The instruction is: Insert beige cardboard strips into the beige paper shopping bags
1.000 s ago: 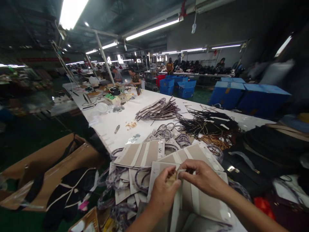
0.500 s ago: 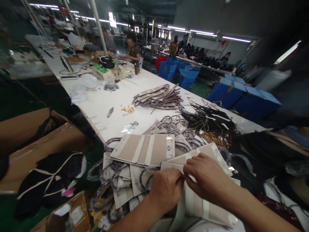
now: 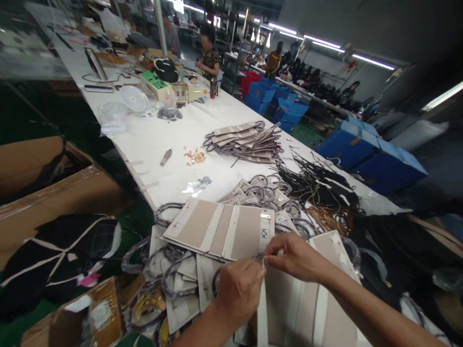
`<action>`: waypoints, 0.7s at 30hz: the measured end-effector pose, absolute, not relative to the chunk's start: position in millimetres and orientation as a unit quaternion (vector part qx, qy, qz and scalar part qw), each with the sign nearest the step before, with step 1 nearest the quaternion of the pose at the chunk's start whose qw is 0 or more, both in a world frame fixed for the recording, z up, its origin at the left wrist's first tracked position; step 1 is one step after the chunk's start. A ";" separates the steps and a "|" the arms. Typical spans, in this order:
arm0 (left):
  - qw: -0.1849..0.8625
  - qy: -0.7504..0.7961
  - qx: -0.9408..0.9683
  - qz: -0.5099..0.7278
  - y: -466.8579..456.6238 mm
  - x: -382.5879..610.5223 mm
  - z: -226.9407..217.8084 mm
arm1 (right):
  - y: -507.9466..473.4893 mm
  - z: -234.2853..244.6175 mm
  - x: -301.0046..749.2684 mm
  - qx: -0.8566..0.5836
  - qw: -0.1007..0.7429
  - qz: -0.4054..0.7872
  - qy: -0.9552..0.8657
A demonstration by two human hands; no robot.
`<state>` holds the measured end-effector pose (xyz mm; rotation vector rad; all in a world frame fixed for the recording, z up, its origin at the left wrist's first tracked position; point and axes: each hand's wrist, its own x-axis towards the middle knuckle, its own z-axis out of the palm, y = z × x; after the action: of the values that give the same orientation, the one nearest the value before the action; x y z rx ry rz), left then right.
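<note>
Near the bottom of the view my left hand (image 3: 239, 285) is closed, its fingertips pinched at the upper end of a pale strip (image 3: 263, 308). Thumb and forefinger of my right hand (image 3: 294, 258) pinch the same end from the other side. The strip hangs down along the left edge of a beige panel (image 3: 285, 301) with lighter bands. Just beyond my hands lies another beige panel (image 3: 244, 231) with small metal fittings at its right end. Under it are several more panels with grey looped handles (image 3: 177, 274), partly hidden by my left hand.
Further up the white table (image 3: 155, 137) are a bundle of handled panels (image 3: 246, 142), small gold-coloured pieces (image 3: 195, 156) and black cords (image 3: 325, 185). A cardboard box (image 3: 65, 183) stands at left, blue bins (image 3: 372, 152) at right. A person (image 3: 209, 55) is at the far table side.
Both hands have shifted slightly; my right hand has turned to a fingertip pinch and the strip's end now shows between the hands. The panel under them shows more. The view has tilted a little.
</note>
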<state>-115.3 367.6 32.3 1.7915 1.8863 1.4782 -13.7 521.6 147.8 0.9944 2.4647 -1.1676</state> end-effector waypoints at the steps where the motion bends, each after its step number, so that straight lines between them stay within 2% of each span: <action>1: 0.091 0.636 0.589 0.490 367.5 -115.8 31.7 | 523.8 148.1 -16.3 0.328 0.127 -0.389 0.851; 5: 0.181 0.677 0.533 0.475 367.3 -115.6 32.0 | 531.3 149.6 -17.0 0.269 0.144 -0.325 0.895; 9: 0.227 0.695 0.521 0.441 367.7 -115.7 35.4 | 528.3 149.7 -12.5 0.214 0.105 -0.198 0.951; 13: 0.240 0.702 0.520 0.423 367.6 -113.8 40.5 | 516.0 158.3 -10.8 0.125 0.134 -0.182 0.966; 21: 0.193 0.739 0.502 0.405 357.0 -96.5 63.8 | 514.7 161.3 13.4 0.089 0.134 -0.145 0.976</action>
<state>-96.5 357.0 63.8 1.4094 2.0734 1.1377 13.4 514.7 161.3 0.2585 2.8312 -0.4193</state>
